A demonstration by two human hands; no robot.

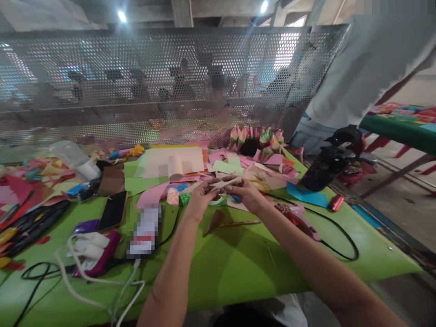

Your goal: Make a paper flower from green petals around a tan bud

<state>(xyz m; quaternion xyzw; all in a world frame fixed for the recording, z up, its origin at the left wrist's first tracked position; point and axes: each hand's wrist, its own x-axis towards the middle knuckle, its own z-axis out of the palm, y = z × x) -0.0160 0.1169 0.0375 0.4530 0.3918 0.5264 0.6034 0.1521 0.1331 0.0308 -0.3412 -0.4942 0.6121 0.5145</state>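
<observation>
Fingers [207, 190] of the left hand [198, 202] and the right hand [251, 196] pinch a pale paper strip [229, 183] above the middle of the table. Narrow and matte, the strip has its long axis running crosswise from hand to hand, its right end angled slightly upward. Nearer the person, on the smooth green table [225, 272], lie a brown cone [215, 221], its tip toward the lower left, and a slim stick [240, 223] lying crosswise beside it. A pink corded tool [308, 225] sits to the right. Past the hands, a pale paper roll [175, 168] rests on flat sheets [150, 165], left of clustered cone-shaped pieces [272, 141] with pink and green tops. A perforated metal screen [143, 86] stands behind, under bright ceiling lights [121, 16].
</observation>
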